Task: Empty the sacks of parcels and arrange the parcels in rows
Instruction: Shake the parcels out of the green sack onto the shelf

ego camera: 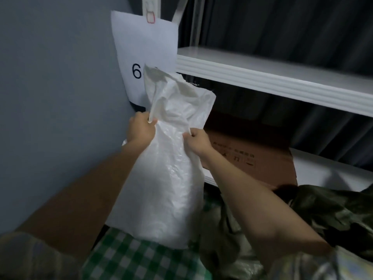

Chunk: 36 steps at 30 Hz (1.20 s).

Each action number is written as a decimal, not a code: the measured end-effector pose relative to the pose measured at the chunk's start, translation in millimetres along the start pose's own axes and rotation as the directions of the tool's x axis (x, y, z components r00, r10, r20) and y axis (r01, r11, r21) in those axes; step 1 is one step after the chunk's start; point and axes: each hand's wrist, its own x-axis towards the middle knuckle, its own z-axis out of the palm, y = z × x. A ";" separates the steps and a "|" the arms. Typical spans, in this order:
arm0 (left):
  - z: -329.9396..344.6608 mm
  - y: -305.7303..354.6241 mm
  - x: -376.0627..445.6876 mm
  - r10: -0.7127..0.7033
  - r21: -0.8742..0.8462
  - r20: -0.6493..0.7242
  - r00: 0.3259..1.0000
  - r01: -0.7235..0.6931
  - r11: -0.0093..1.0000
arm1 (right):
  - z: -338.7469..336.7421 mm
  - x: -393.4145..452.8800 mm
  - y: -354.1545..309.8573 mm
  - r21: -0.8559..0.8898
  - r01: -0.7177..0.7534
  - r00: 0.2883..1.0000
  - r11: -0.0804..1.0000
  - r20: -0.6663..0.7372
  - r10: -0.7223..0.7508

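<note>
A tall white woven sack (169, 178) stands upright in front of me, its crumpled mouth up near the shelf edge. My left hand (140, 129) grips the sack's left edge just below the mouth. My right hand (196, 141) pinches the fabric on its right side at about the same height. The sack bulges in its lower half; what is inside is hidden. No loose parcels are in sight.
A white metal shelf (272, 77) runs to the right, with a lower shelf (314, 168) bearing a flat brown cardboard sheet (252, 146). A paper sign (145, 51) hangs on the grey wall (56, 98). Green checked cloth (137, 257) and a dark camouflage bag (333, 211) lie below.
</note>
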 end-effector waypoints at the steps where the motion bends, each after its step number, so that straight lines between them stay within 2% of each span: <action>1: -6.9 -4.9 -0.3 -0.015 0.055 -0.012 1.000 0.015 0.998 | 9.0 0.4 -2.3 0.004 0.000 1.000 1.000 0.011 0.000; 4: -26.1 -28.8 -7.8 -0.035 0.329 -0.077 0.996 0.059 0.942 | 39.5 -2.1 -10.2 -0.051 0.018 0.997 0.999 0.080 -0.014; 6: -29.4 -42.8 -13.1 -0.044 0.448 -0.084 0.996 0.077 0.891 | 52.2 -6.0 -9.7 -0.087 0.012 0.990 0.996 0.143 0.001; 7: -27.2 -45.7 -15.5 -0.076 0.436 -0.071 0.995 0.100 0.894 | 54.7 -6.7 -6.1 -0.082 0.005 0.987 0.997 0.163 0.008; 10: -16.2 -28.7 -23.2 -0.189 0.245 -0.024 0.982 0.189 0.951 | 44.6 -15.9 -4.6 -0.024 -0.050 0.972 0.998 0.228 0.054; 12: -5.7 -8.1 -29.9 -0.191 0.168 -0.017 0.982 0.191 0.967 | 28.6 -22.3 -3.6 0.007 -0.052 0.960 0.999 0.276 0.048; 16: 28.0 33.8 -53.8 -0.071 0.159 0.034 0.997 0.064 0.985 | -22.9 -44.5 7.9 -0.098 0.030 0.968 0.995 0.251 -0.004; 18: 49.2 57.9 -72.4 -0.005 0.159 0.119 0.993 -0.014 0.987 | -54.9 -58.2 20.2 -0.208 0.091 0.979 0.974 0.200 -0.048; 21: 85.8 98.8 -106.0 0.085 0.142 0.263 0.961 -0.126 0.982 | -115.0 -87.7 42.4 -0.293 0.077 0.995 0.953 0.087 -0.054; 25: 135.1 164.7 -158.7 0.231 0.060 0.484 0.844 -0.295 0.954 | -209.8 -136.0 77.3 -0.336 -0.033 0.992 0.941 -0.128 -0.011; 28: 171.2 219.2 -207.0 0.341 -0.049 0.591 0.731 -0.390 0.920 | -283.3 -177.9 110.6 -0.335 -0.137 0.952 0.932 -0.304 0.030; 32: 222.9 286.3 -277.2 0.425 -0.143 0.714 0.556 -0.479 0.866 | -377.5 -235.2 168.6 -0.306 -0.312 0.847 0.899 -0.519 0.117; 36: 274.8 343.6 -338.5 0.409 -0.160 0.836 0.367 -0.550 0.820 | -462.8 -287.9 235.0 -0.318 -0.543 0.730 0.777 -0.636 0.250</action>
